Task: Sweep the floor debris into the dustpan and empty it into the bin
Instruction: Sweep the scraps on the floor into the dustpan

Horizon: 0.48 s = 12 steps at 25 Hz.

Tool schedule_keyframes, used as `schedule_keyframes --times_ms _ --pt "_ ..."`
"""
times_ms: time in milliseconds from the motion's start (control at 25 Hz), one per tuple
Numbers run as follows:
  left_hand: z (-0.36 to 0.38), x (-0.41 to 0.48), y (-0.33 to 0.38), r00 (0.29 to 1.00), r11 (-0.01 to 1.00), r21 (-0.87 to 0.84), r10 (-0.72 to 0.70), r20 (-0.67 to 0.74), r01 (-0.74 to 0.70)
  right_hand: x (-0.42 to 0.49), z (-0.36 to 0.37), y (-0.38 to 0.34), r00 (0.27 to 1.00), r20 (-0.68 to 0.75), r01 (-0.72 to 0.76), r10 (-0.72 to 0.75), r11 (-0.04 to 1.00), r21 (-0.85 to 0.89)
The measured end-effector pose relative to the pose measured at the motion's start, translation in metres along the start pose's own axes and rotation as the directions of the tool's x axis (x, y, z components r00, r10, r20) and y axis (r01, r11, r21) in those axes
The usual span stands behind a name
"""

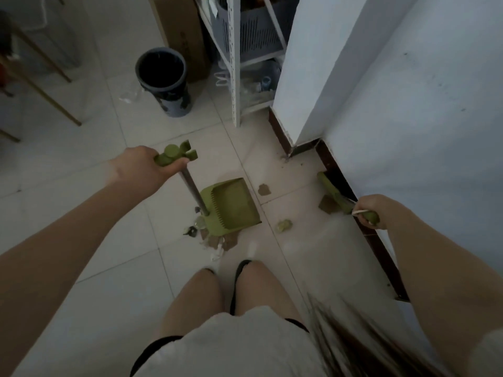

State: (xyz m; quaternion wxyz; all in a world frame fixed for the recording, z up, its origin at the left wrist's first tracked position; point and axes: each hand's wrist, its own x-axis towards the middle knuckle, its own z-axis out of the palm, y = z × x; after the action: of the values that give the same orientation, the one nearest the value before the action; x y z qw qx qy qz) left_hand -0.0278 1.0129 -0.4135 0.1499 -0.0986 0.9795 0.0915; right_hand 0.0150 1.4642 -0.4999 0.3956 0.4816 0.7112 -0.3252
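The green plastic dustpan [231, 206] sits on the pale glossy floor tiles [109, 213], with a toothed ridge along one wall. Brown scraps and crumpled debris [215, 240] lie against its near edge. My left hand [141, 165], arm extended, is wrapped round the green cap of its grey metal shaft. My right hand [373, 209] clasps the handle of the green broom [333, 193], whose head is beside the dark skirting [375, 240]. The dark round bin [163, 80] stands well beyond.

I have the dustpan [231, 206] on the floor [81, 240] straight ahead, with my left hand [141, 167] gripping the top of its handle. Scraps [215, 242] lie at its near edge and to its right. Further right, the broom [334, 195] sits along the foot of the wall [422, 131], held by my right hand [373, 210]. The bin [163, 80] stands behind, left of the shelf rack [245, 63].
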Motion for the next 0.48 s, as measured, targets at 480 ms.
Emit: schedule_keyframes --times_ms 480 --pt "-0.039 -0.028 -0.053 0.987 0.985 -0.065 -0.163 -0.003 0.162 -0.068 0.095 -0.025 0.985 0.172 -0.091 0.027 0.922 0.375"
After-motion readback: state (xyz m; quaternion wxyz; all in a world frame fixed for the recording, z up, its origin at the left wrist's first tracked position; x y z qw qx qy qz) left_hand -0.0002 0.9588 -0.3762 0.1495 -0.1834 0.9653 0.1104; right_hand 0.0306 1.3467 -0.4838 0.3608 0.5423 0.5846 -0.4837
